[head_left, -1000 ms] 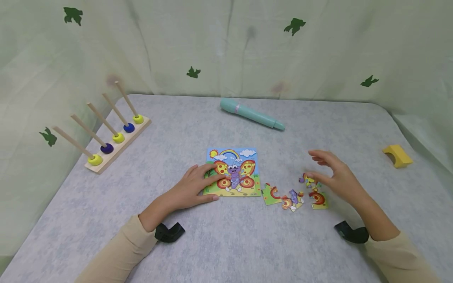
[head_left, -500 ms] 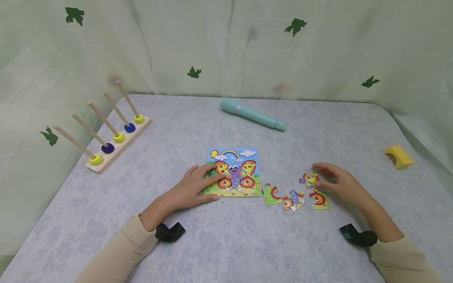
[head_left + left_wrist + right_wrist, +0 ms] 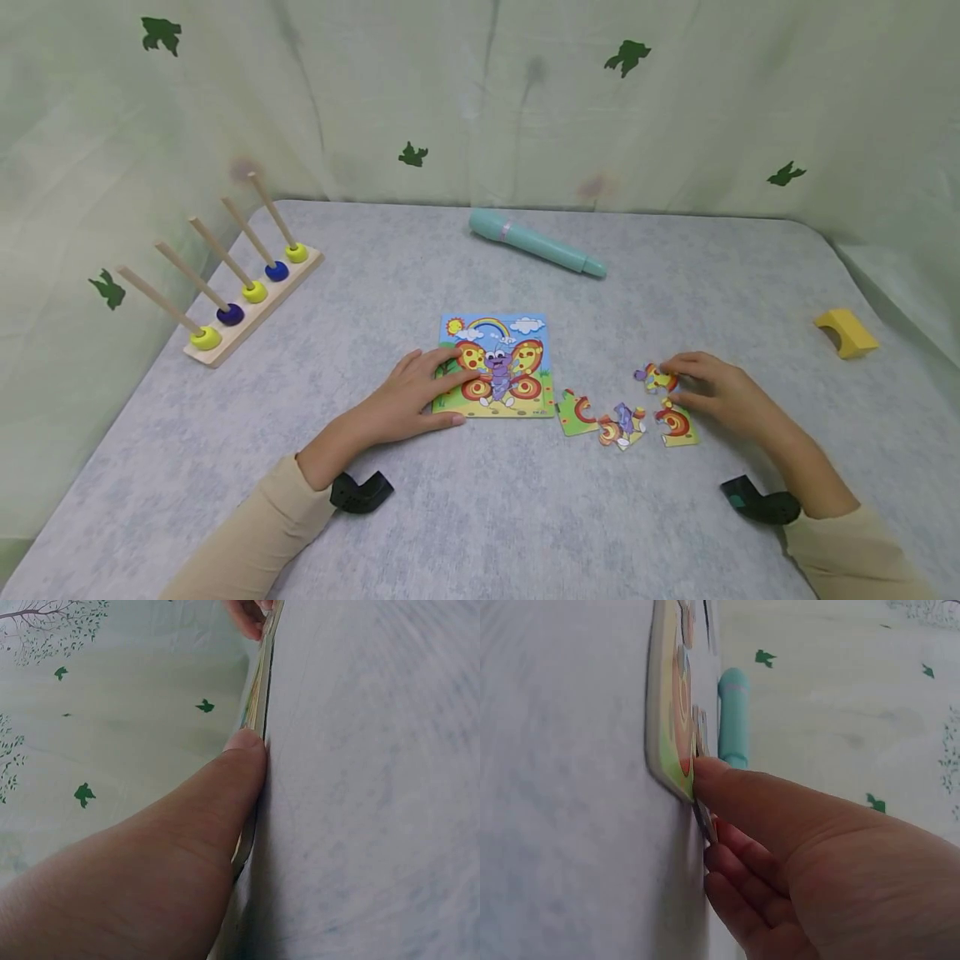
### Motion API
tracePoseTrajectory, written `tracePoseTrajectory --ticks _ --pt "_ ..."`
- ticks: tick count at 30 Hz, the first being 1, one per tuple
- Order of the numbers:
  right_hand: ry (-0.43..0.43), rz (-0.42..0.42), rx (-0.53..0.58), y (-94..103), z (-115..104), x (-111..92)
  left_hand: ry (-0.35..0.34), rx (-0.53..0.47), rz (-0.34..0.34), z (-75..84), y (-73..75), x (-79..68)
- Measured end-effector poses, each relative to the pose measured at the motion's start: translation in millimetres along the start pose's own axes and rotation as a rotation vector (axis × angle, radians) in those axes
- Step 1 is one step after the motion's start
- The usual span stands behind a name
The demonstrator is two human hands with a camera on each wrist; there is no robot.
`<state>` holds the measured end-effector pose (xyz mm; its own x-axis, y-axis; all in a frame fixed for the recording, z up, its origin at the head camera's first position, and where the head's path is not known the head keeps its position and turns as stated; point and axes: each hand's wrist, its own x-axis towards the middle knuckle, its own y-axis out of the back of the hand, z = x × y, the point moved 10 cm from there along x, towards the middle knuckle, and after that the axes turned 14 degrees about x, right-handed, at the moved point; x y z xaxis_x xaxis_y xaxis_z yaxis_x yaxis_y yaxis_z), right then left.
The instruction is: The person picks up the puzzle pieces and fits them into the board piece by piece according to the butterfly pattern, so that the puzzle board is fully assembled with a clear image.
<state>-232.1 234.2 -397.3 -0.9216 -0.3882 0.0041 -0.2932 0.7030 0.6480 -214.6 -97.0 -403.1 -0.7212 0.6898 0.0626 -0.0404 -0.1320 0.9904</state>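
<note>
Right hand (image 3: 723, 396) is clamped on the yellow wing puzzle piece (image 3: 660, 382), thumb on one side, fingers on the other. Piece is right of table center, well in from the right edge. Swirl corner piece (image 3: 678, 427) sits just nearside of it, by the thumb in the right wrist view.

Left hand (image 3: 405, 398): fingers apart, no grip, lying across the left side of the butterfly puzzle board (image 3: 501, 367); thumb at the board's near-left corner. Board is flat, mid-table. Off its near-right corner: green corner piece (image 3: 574, 417), just beside it, then the purple body piece (image 3: 622, 425). Can't tell if those two touch.

Rest of table (image 3: 480, 525): peg bead stacker (image 3: 258, 321) along the left edge toward the far-left corner, five tilted-looking pegs, one bead each, yellow and blue alternating. Turquoise pen-shaped stick (image 3: 536, 242) lies angled by the far edge, narrow end to the right. Yellow arch block (image 3: 849, 333) near the right edge. Leaf-print curtain (image 3: 375, 83) behind the far edge.
</note>
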Motion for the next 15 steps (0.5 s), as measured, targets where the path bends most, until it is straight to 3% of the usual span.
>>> tracePoseTrajectory --ticks 5,12,15 --pt "0.017 0.042 -0.041 4.0 -9 1 0.006 0.002 -0.007 -0.9 -1.6 0.4" --pt "0.214 0.146 -0.071 10.1 -50 2 0.011 -0.01 -0.022 -1.3 -2.3 0.9" --pt "0.258 0.158 -0.061 5.4 -69 6 0.011 -0.011 -0.02 -0.9 -1.3 0.6"
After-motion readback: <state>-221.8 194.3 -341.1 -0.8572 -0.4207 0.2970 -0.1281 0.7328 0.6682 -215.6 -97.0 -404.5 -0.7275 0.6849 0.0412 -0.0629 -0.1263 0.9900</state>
